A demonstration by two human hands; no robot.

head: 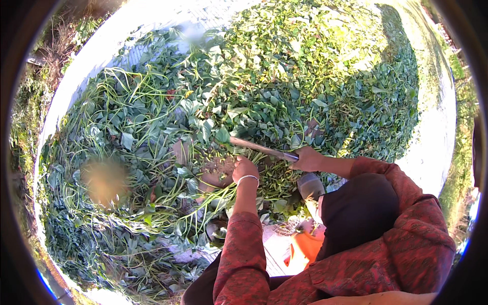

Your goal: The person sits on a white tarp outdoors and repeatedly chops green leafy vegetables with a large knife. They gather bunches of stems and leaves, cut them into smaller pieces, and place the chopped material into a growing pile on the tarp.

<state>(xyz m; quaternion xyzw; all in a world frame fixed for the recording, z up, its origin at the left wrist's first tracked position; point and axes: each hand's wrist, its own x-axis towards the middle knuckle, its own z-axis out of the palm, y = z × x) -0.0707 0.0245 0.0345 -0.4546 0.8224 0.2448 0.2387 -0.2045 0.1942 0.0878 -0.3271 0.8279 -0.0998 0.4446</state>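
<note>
My left hand [245, 170], with a pale bracelet at the wrist, is closed around a bundle of long green vine stems [225, 194] that trail down and left from it. My right hand [307, 159] grips one end of a long tool [263, 148], probably a large knife, whose brownish length reaches up and left, above my left hand. Its far end lies at a green leaf. Under the hands is a brownish surface [217, 171], partly covered by stems and cut bits. Short chopped green pieces [280, 179] lie between and below my hands.
Long leafy vines [126, 114] spread over the left side. A broad heap of chopped greens [343, 87] covers the upper right. A pale sheet [438, 145] lies underneath. My shoe [311, 185] and an orange object [304, 248] are close to my legs. Blurred spots hide parts of the left.
</note>
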